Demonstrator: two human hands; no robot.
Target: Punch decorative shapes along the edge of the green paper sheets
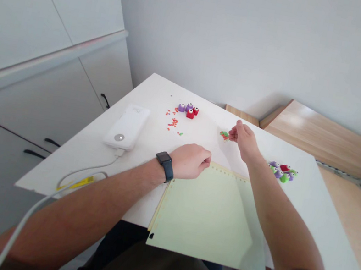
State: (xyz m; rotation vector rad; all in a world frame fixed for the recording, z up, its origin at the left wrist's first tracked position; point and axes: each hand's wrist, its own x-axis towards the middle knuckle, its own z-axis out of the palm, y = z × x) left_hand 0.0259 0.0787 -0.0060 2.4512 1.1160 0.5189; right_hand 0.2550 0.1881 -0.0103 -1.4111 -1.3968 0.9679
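My left hand [193, 161], closed with thumb and fingers together, rests at the top left corner of a pale green sheet of paper [204, 214]. Whatever it pinches is hidden. Small cut-outs run along the sheet's edges, and a yellowish sheet [154, 216] shows beneath it. My right hand [244, 139] has its fingers curled in beside a small heap of green and orange-red paper bits [224, 135]; I cannot make out anything in its grip. Orange paper bits [173, 123] lie scattered farther left. Small purple and red craft punches [190, 113] stand behind them.
More craft punches [285, 176] in purple, red and green cluster right of my right forearm. A white power bank [128, 126] with a cable [85, 169] lies on the left of the white table [140, 177]. Cabinets [81, 85] border the left side; a wooden unit [333, 138] stands behind.
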